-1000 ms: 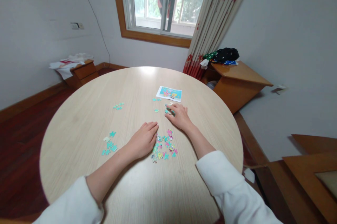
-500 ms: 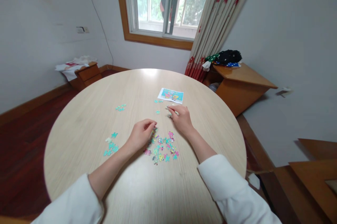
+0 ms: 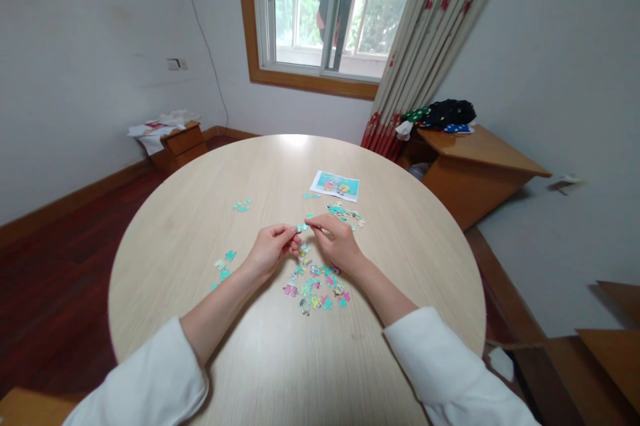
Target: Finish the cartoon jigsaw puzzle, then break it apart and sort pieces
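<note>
Above the table, my left hand (image 3: 273, 251) is closed in a pinch on a small turquoise puzzle piece (image 3: 302, 228). My right hand (image 3: 337, 239) meets it from the other side, thumb and forefinger pinched at the piece's right edge. Whether one piece or two lie between the fingertips is too small to tell. Just below the hands spreads a loose pile of pink, yellow and turquoise puzzle pieces (image 3: 327, 304). Behind my right hand lies another group of turquoise and pale pieces (image 3: 337, 211). A printed reference picture (image 3: 336, 186) with cartoon figures lies farther back.
Small groups of turquoise pieces lie at the left, one farther back (image 3: 242, 205) and one near my left forearm (image 3: 225, 273). The round wooden table (image 3: 180, 226) carries everything. A wooden cabinet (image 3: 485, 153) with clothes on top stands beyond its right edge.
My right hand has come left and nearer from the group by the picture, uncovering it, and now meets my left hand. My left hand has lifted slightly, and a turquoise piece shows between the fingertips.
</note>
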The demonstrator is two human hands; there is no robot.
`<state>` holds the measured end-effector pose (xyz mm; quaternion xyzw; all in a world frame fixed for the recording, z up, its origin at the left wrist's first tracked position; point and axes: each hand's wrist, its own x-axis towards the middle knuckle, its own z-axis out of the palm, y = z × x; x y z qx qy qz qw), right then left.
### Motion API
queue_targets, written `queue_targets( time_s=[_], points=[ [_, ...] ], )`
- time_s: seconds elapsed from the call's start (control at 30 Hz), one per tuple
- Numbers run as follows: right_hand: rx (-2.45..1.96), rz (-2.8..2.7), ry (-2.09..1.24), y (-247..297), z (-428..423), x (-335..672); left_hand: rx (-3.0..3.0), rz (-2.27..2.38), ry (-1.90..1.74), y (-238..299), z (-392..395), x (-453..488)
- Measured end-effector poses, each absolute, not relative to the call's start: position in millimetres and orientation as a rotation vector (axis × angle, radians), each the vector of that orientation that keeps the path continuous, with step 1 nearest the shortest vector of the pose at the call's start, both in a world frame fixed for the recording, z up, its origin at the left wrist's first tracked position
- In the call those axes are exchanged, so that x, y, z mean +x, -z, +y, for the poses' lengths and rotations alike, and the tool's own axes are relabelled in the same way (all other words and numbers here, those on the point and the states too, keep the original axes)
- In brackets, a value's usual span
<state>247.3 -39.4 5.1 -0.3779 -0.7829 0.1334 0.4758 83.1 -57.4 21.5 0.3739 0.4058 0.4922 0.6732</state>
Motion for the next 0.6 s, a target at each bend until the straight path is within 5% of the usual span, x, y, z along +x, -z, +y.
queue_targets(
  time_s=[0.6],
  points=[
    [-1.096, -1.722, -0.654, -10.2, -42.6, 241.0, 1.012, 0.971, -1.149, -19.0, -58.3, 83.2]
  ],
)
